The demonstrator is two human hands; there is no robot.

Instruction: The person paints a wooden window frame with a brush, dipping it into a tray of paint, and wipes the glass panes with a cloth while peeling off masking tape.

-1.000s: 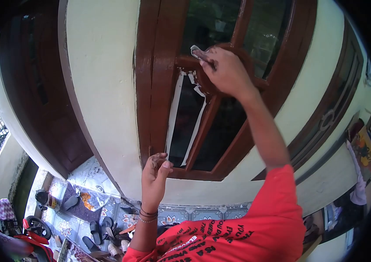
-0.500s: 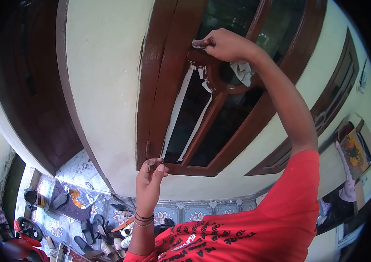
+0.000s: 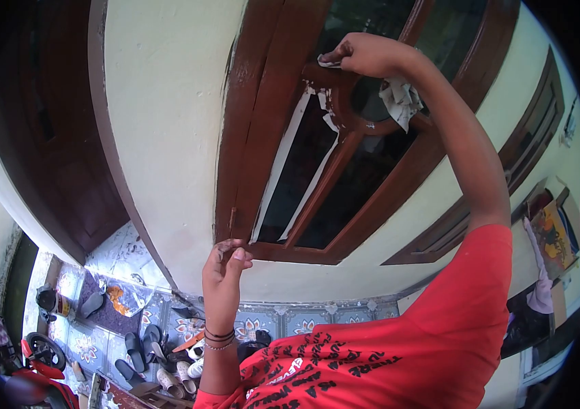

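Note:
My right hand [image 3: 372, 54] is at the top of the brown door panel [image 3: 239, 136], closed around a crumpled white piece of cloth or paper [image 3: 401, 101]. One end pokes out at the stained fingertips, against the wood; the rest hangs below the palm. My left hand [image 3: 224, 273] is lower, by the panel's bottom left corner. Its stained fingers curl toward the thumb, and whatever they may hold is hidden. White strips [image 3: 283, 160] run along the edges of the narrow dark glass pane [image 3: 296, 170], with torn white bits [image 3: 331, 121] at its top.
A cream wall [image 3: 160, 136] stands left of the panel, then a dark door [image 3: 37, 136]. Several sandals and shoes [image 3: 136, 354] lie on the patterned floor tiles [image 3: 303, 315]. A paint-smeared can [image 3: 58, 303] and a red vehicle [image 3: 37, 382] are at lower left.
My right hand has moved slightly up and right in view, with the crumpled white piece showing more. My left hand sits slightly higher and further left; the panel has also shifted in view.

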